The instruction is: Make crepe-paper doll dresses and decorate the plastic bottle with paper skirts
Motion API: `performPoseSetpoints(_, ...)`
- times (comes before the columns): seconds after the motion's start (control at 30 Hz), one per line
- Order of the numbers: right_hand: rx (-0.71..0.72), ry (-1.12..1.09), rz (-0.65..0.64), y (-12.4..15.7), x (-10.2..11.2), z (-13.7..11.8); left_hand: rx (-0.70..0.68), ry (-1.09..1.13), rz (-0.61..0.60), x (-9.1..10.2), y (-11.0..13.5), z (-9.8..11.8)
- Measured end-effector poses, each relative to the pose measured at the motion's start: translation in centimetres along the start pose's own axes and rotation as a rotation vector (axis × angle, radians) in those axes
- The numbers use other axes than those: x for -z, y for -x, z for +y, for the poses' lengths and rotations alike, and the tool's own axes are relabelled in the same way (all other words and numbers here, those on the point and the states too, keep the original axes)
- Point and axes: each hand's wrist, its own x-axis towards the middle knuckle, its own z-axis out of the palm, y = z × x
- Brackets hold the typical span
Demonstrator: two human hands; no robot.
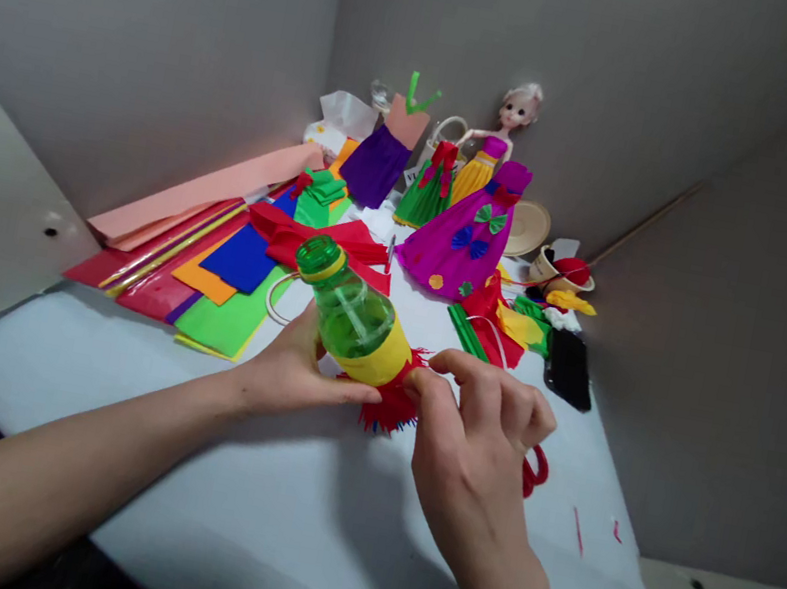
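Observation:
A green plastic bottle (358, 324) is held tilted above the white table, its open neck pointing up and to the left. Yellow paper (383, 354) wraps its middle, and a red paper fringe (389, 406) with some blue tips goes round its lower end. My left hand (304, 370) is closed round the bottle from behind and below, thumb along the yellow paper. With thumb and forefinger pinched together, my right hand (474, 441) presses at the red fringe. The fingertips partly hide the spot they grip. Red-handled scissors (535, 472) show partly behind my right hand.
Coloured paper sheets (240, 257) pile up at the left. Paper dresses (461, 235) and a doll (501, 141) stand at the back. A black phone (570, 368) lies at the right, near paper scraps and a basket (557, 271). Grey panels (564, 20) enclose the table.

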Motion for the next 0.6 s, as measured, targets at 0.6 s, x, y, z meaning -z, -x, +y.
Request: performPoseSetpoints(0.6,-0.063,-0.023,0.017,0.03,0.09,-0.36,-0.001,-0.097,-0.021,0.23,0.2,-0.59)
